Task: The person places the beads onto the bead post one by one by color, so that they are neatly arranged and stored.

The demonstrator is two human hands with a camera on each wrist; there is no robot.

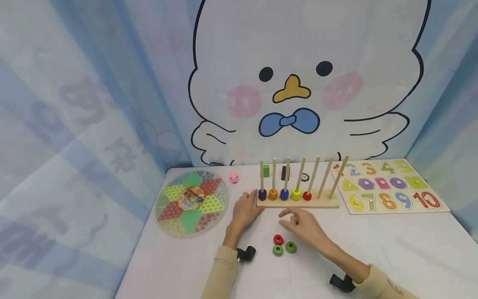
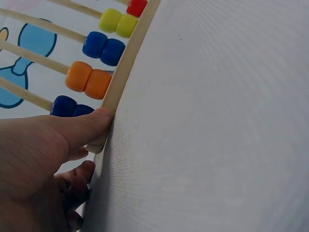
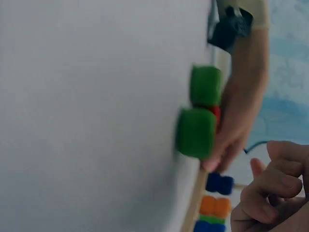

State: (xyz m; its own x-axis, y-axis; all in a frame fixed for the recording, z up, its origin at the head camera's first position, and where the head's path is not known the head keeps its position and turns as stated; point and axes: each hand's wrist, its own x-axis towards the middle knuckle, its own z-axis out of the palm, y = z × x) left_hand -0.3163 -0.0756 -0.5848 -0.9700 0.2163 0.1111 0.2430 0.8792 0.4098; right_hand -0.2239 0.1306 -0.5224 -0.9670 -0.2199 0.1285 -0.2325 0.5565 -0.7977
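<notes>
A wooden peg stand (image 1: 298, 204) with upright rods stands at the table's middle back. Dark blue, orange, blue, yellow and red beads sit low on its rods from the left; the two rightmost rods are bare. My left hand (image 1: 243, 211) grips the stand's left end, its thumb against the base (image 2: 126, 67) beside the dark blue beads (image 2: 67, 106). In front of the stand, my right hand (image 1: 304, 226) hovers with loosely bent fingers and holds nothing. Nearer me lie a loose red bead (image 1: 278, 239) and two green beads (image 1: 291, 247); the right wrist view shows the green ones (image 3: 195, 133) partly hiding the red.
A round Chinese checkers board (image 1: 192, 203) lies at left, with a small pink pig toy (image 1: 233, 177) beside it. Behind the rods are a green block (image 1: 266, 170) and a dark block (image 1: 284, 173). A number and shape puzzle board (image 1: 390, 187) lies at right.
</notes>
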